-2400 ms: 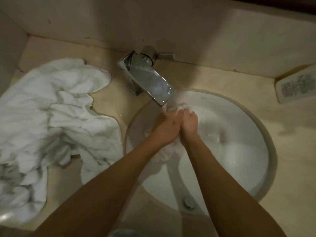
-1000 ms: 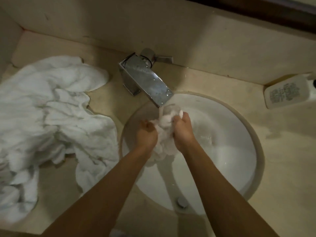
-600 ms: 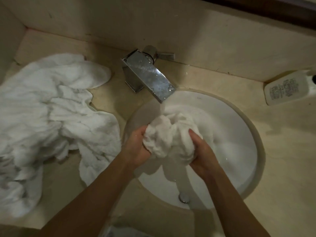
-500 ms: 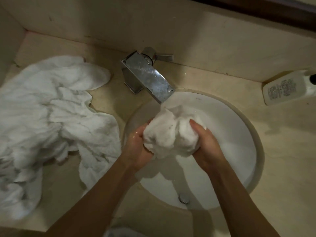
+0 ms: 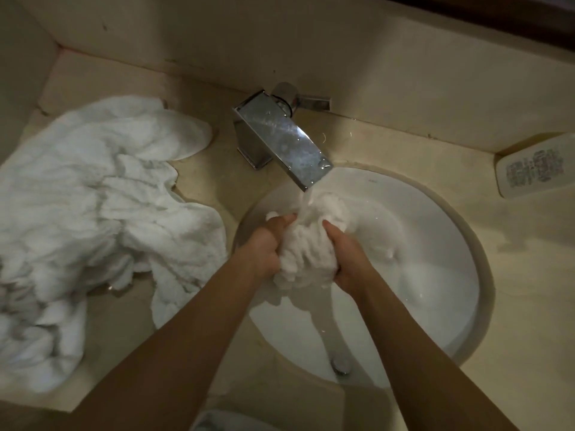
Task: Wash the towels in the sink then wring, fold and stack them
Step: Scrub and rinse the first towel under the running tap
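While water runs from the tap (image 5: 281, 141), the left hand (image 5: 264, 244) and right hand (image 5: 348, 256) squeeze a bunched towel (image 5: 308, 244) tight over the sink (image 5: 435, 306).

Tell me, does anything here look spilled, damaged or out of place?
Nothing looks damaged. The white plastic bottle lies on its side on the beige counter, and water droplets dot the counter behind the square chrome tap. The crumpled white towel pile is simply unwashed laundry.
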`<state>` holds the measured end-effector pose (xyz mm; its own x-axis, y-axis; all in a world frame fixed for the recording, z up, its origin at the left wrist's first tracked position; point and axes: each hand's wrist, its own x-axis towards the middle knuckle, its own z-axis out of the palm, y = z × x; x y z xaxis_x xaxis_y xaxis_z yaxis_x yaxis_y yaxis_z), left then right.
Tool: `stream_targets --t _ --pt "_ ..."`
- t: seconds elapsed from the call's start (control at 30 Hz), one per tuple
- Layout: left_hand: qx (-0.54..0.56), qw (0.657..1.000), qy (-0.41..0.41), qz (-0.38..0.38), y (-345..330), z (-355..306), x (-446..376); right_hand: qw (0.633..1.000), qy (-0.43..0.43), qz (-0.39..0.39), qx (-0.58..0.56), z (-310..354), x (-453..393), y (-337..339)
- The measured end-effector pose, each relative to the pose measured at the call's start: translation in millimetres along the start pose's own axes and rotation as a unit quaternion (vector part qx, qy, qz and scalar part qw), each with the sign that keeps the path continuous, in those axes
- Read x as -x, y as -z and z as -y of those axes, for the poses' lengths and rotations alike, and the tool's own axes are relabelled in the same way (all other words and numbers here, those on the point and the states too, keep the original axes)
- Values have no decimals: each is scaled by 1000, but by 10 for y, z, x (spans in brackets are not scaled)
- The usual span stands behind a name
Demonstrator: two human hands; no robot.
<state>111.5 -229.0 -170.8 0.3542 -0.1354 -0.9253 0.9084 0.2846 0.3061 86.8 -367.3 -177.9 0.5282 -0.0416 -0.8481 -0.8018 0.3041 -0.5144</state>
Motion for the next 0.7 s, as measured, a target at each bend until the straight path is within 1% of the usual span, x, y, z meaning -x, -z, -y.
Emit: stream_targets --t 0.03,0.07,0.1,0.13,0.17,0.23,0.3,0.33,0.37,0.4,0.43,0.53,0.57,0.6,0.63,0.67,0.7 --pt "-20 1000 2 2 -43 -36 73 996 62 -33 58 50 48 -82" --pt "-46 999 -24 8 -69 -71 160 987 118 -40 102 115 114 -141" --pt "-70 995 -76 11 -90 -104 254 978 163 -26 128 202 212 -195" --pt "-94 984 -149 7 -82 -126 385 970 197 0 142 285 318 -220" --pt "-111 970 -217 -1 -73 -123 526 964 219 34 144 361 433 -226" --pt "-138 936 -323 -27 -35 -108 756 958 243 91 123 490 612 -208" --pt "-186 904 -375 -89 -42 -46 822 963 236 93 95 526 655 -208" --pt "-219 886 -391 -119 -46 -2 769 965 230 73 100 505 602 -209" --pt "-251 872 -394 -147 -58 38 678 967 221 45 122 462 506 -214" --pt "-272 867 -382 -169 -69 103 535 965 215 18 148 393 382 -202" --pt "-287 871 -357 -178 -58 168 380 964 205 -6 168 327 280 -183" --pt "-253 912 -286 -148 -5 222 -69 966 189 -42 172 124 83 -161" --pt "-244 922 -264 -144 -6 170 -129 962 196 -45 184 83 86 -193" --pt "-228 939 -226 -125 -29 102 -165 958 207 -38 196 63 112 -251" --pt "-235 946 -197 -104 -64 46 -202 953 217 -24 211 63 142 -307" --pt "-220 953 -185 -93 -126 5 -203 947 231 -26 223 88 141 -355" --pt "-266 937 -204 -101 -216 -36 -140 944 240 -57 218 153 99 -394"
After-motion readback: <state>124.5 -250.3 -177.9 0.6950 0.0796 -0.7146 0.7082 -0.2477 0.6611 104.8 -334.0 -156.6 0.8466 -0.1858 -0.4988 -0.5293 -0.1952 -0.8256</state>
